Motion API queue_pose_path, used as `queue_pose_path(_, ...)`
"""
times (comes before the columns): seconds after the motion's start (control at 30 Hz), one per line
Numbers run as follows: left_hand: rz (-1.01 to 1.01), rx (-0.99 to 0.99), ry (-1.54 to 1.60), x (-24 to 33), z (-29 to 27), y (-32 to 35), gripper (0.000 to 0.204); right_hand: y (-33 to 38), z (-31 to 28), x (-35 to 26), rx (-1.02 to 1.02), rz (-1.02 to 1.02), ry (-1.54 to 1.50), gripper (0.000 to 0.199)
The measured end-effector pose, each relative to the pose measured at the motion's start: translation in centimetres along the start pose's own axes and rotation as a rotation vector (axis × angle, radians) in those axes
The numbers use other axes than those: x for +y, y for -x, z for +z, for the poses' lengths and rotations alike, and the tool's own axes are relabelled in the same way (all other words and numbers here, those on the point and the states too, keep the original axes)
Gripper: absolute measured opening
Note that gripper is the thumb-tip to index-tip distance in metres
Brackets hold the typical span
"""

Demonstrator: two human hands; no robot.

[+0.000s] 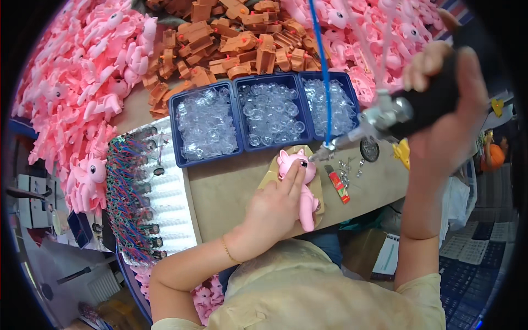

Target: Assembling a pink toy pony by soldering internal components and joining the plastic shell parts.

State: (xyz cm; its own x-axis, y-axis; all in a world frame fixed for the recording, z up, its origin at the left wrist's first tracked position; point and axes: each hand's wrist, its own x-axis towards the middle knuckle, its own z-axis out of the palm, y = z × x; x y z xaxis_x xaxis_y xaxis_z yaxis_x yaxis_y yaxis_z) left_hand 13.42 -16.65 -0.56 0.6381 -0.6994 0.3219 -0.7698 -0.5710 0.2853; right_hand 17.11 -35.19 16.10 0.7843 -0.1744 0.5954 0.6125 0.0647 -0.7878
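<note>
A pink toy pony (307, 215) lies on a tan holding block (270, 177) at the middle of the table. My left hand (272, 206) holds it there, two fingers stretched over its head beside the dark eye. My right hand (452, 132), slightly blurred, is wrapped round the black body of a power screwdriver (380, 116). The tool slants down to the left and its metal tip is at the pony's head; whether it touches cannot be made out. A blue hose (323, 60) runs up from near the tip. Small screws (344, 171) lie to the right of the block.
Blue bins (237, 118) of clear plastic parts stand behind the block. Brown parts (242, 44) and pink pony pieces (82, 82) are heaped beyond. Wired components (129, 192) sit on a white tray (176, 206) at left. A red packet (337, 185) and dark round dish (369, 149) lie right.
</note>
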Motion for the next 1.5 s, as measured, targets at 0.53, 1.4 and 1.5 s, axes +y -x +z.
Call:
queue_pose_path(0.53,-0.013,-0.078,-0.081,0.0,0.8,0.4,0.058,4.5,0.9,1.3,0.002,0.021,0.260,0.051)
queue_pose_path(1.4,0.031,0.012,-0.029,-0.5,1.4,0.3,0.053,8.8,2.6,-1.6,-0.025,0.037,0.356,0.052)
queue_pose_path(1.5,0.046,0.035,-0.094,-0.3,1.6,1.0,0.052,8.8,2.9,-0.8,-0.056,0.060,0.161,0.051)
